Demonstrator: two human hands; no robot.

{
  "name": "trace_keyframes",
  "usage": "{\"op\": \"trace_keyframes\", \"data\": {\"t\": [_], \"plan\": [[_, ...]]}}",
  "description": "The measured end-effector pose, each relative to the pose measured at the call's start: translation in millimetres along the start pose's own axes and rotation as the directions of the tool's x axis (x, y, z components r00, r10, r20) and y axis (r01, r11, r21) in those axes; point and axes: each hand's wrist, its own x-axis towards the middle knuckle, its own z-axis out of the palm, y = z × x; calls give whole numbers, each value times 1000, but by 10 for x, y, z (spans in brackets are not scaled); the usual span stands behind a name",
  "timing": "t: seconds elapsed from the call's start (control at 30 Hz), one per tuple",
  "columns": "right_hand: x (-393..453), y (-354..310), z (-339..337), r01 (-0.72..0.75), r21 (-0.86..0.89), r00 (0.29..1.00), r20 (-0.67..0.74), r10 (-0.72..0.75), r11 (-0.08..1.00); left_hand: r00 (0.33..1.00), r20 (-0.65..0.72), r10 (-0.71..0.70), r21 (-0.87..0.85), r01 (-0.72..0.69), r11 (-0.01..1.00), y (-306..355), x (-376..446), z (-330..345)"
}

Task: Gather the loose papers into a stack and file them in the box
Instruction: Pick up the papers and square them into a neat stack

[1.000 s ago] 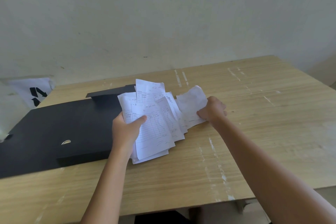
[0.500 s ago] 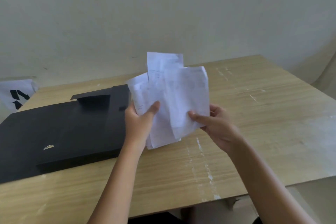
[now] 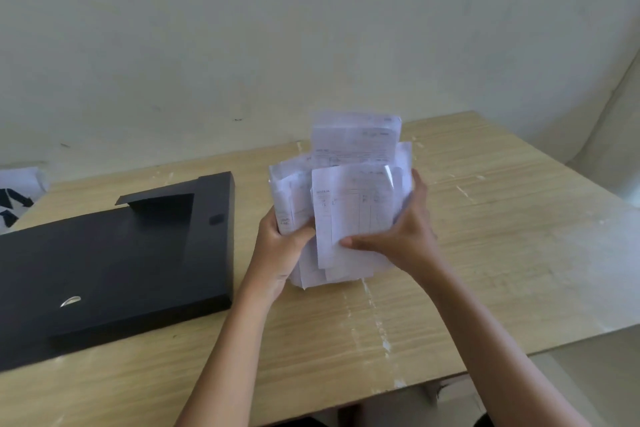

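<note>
White printed papers (image 3: 349,204) bunched upright, uneven, flat black box (image 3: 114,263) beside

Papers (image 3: 349,208), spread flat on the table (image 3: 519,253) a second ago, now gathered upright into a bundle, clasped at both sides by left hand (image 3: 280,250) and right hand (image 3: 405,236).

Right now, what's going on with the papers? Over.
Left hand and right hand both shut on papers, held upright, edges uneven. Black box lies to their left. Nothing between.
</note>
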Motion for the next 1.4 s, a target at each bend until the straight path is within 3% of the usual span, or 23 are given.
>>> {"op": "trace_keyframes", "data": {"t": [0.1, 0.2, 0.37, 0.47, 0.57, 0.7, 0.87, 1.1, 1.3, 1.4], "plan": [[66, 61, -15, 67, 283, 990, 99, -99, 957, 999, 37, 37, 17, -37, 999, 23, 79, 6], [76, 81, -2, 99, 389, 989, 65, -135, 916, 994, 42, 98, 56, -101, 993, 31, 129, 27], [23, 193, 127, 82, 346, 988, 99, -123, 935, 977, 118, 177, 199, -198, 960, -128, 70, 111], [40, 231, 149, 90, 391, 984, 108, -143, 916, 972, 126, 200, 110, -215, 970, -145, 7, 84], [63, 183, 116, 108, 413, 967, 166, -191, 904, 973, 202, 114, -29, -111, 993, -104, 7, 25], [82, 83, 60, 105, 436, 925, 287, -248, 894, 959, 270, 90, 30, -102, 994, -28, 82, -43], [138, 86, 64, 20, 476, 902, 371, -221, 879, 958, 267, 105, -7, -107, 994, 12, 126, -79], [170, 106, 63, -71, 458, 871, 462, -169, 886, 988, 127, 87, -144, -68, 987, -99, 131, -104], [173, 70, 47, -50, 416, 816, 541, -203, 908, 945, 309, 108, -7, -112, 994, -85, 112, -127], [185, 55, 41, -53, 416, 788, 576, -218, 908, 928, 355, 116, -21, -116, 993, -72, 104, -132]]}}
